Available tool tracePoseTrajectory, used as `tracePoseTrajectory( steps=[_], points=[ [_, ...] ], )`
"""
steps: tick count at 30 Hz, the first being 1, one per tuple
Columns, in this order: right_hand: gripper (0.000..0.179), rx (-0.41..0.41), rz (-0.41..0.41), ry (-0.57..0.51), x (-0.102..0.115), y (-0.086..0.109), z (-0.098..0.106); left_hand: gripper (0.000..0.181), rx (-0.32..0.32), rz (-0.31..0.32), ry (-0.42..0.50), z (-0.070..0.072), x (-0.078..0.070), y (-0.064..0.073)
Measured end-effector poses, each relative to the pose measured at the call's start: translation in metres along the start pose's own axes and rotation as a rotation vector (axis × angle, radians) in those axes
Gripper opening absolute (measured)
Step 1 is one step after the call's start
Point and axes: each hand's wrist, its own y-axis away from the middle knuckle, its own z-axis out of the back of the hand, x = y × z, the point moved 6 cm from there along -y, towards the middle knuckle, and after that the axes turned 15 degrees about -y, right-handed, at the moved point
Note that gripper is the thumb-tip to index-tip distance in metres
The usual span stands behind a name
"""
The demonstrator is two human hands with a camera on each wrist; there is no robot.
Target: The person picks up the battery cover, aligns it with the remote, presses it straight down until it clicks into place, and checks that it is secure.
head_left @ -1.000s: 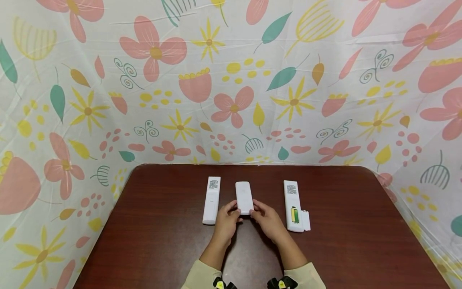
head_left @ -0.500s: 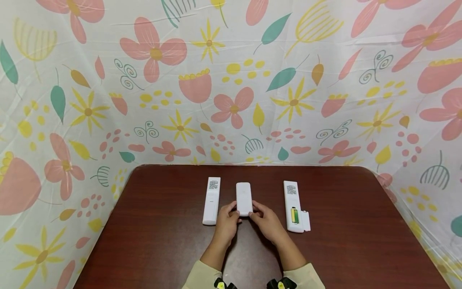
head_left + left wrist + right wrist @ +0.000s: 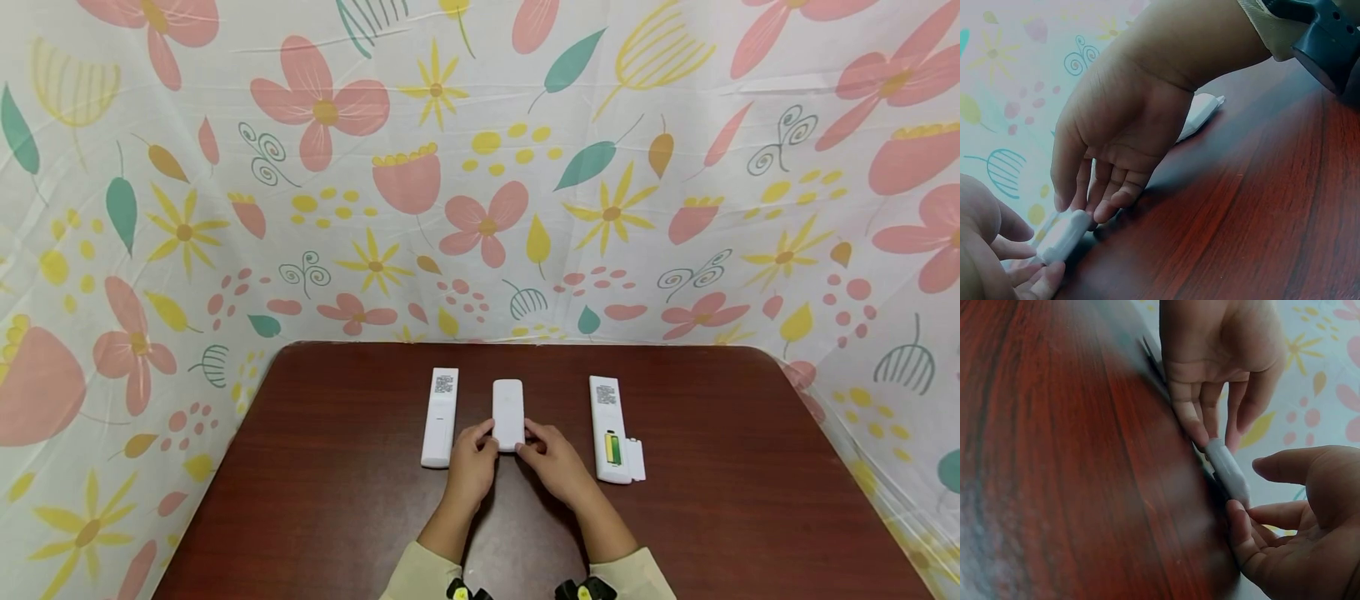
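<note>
A small white remote control (image 3: 508,412), plain side up with rounded corners, lies on the dark wood table between both hands. My left hand (image 3: 471,467) grips its left edge near the close end, thumb at the near corner. On the opposite edge, my right hand (image 3: 555,458) holds it in the same way. The left wrist view shows the remote's white end between the fingertips of both hands. In the right wrist view its edge is tilted a little off the table, between my left hand (image 3: 1216,369) above and my right hand (image 3: 1316,519) below.
A longer white remote (image 3: 440,417) lies back up on the left, its cover closed. Another white remote (image 3: 609,417) lies on the right with its compartment open, a green and yellow battery (image 3: 612,448) inside. Its white cover (image 3: 635,459) lies beside it. A flower-print cloth (image 3: 480,167) hangs behind.
The small remote and both hands have shifted very slightly toward me and to the right. The other two remotes have stayed where they were.
</note>
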Motion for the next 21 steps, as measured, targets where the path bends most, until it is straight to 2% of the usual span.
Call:
tracePoseTrajectory(
  steps=[5,10,16,21],
  points=[
    [0.054,0.008,0.003,-0.004,-0.0001,0.0,0.0,0.039,-0.013,0.006,-0.069,0.0002,-0.0003,0.0],
    [0.052,0.001,-0.004,-0.006,-0.0006,-0.0004,0.0008,0.038,-0.012,0.005,-0.098,0.0001,-0.0009,0.0007],
    [0.05,-0.014,-0.009,-0.021,-0.002,-0.0016,0.0017,0.038,-0.015,0.004,-0.085,-0.0004,-0.0013,0.0004],
    [0.05,-0.026,-0.019,-0.058,-0.0029,-0.0012,0.002,0.037,-0.026,0.015,-0.033,0.0005,-0.001,0.0009]
  ],
)
